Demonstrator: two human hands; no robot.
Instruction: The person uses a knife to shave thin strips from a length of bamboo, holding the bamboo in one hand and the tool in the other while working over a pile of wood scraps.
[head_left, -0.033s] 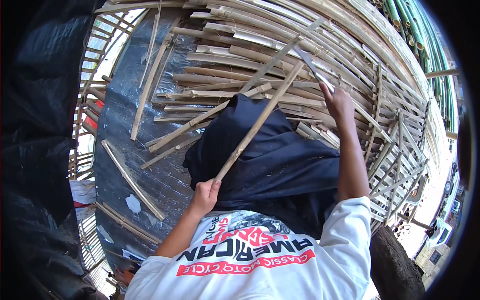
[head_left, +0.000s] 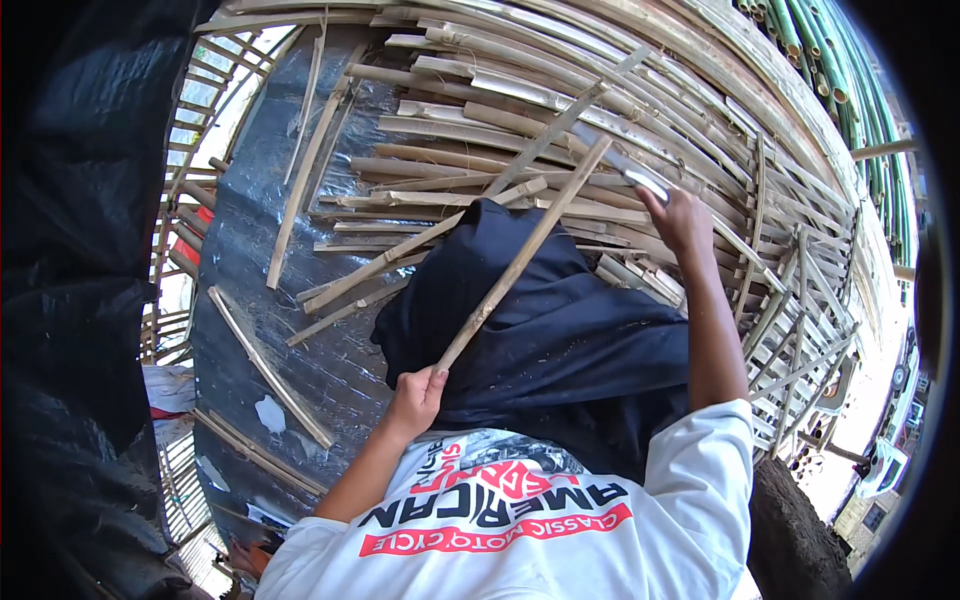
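splitting or trimming a bamboo stick looks to be the step in hand, judged from how the two hands are set. starting at the left, a black plastic sheet [head_left: 250,250] covers the ground, with loose bamboo slats [head_left: 300,190] scattered over it and a woven bamboo lattice [head_left: 185,200] curving along its far edge. the left hand [head_left: 418,392] is closed tight around the lower end of a long bamboo stick [head_left: 525,250], which slants up and to the right across a dark blue cloth [head_left: 560,330] draped over the person's lap. the stick's upper end reaches close to the blade. further right, the right hand [head_left: 680,220] is clamped on the handle of a knife [head_left: 625,170], its flat blade pointing up and left, just beside the stick's top end; whether the edge touches the stick i cannot tell.

the next move, as i judge it, calls for a firm hold low on the stick and a steady blade set square on its tip, kept well clear of the lower fingers.

beyond the hands lies a heap of split bamboo strips [head_left: 560,100], and at the far right green bamboo poles [head_left: 850,90] stand stacked, with more open lattice [head_left: 800,330] below them in bright daylight.
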